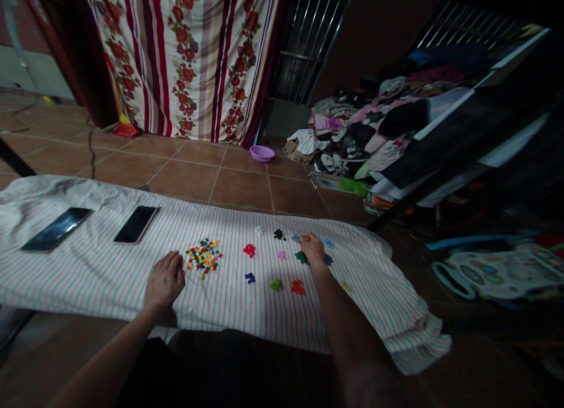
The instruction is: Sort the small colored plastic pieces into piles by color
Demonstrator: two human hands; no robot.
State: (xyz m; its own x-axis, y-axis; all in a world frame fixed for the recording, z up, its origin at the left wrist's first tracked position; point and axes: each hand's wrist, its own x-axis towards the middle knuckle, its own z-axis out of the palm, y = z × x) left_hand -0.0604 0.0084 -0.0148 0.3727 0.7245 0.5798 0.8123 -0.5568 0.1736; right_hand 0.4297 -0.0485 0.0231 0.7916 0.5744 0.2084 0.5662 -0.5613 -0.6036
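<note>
On the striped cloth [211, 305], my left hand [164, 280] lies flat, just left of a mixed pile of small coloured pieces [203, 257]. My right hand [312, 247] reaches over the grey pile [296, 238] with its fingertips drawn together; anything between them is too small to make out. Sorted by colour around it are little piles: black [278, 234], dark green [301, 257], pink [281, 255], light blue [328, 243] and dark blue [328, 259]. Red [249, 250], white [259, 231], purple [249, 277], lime green [276, 284] and orange [297, 287] piles lie further left or nearer me.
Two dark-screened devices, a tablet [57, 230] and a phone [137, 224], lie on the cloth's left part. Beyond, on the tiled floor, stands a purple basin [262, 154] near a heap of clothes [370, 126]. A floral curtain [207, 61] hangs behind.
</note>
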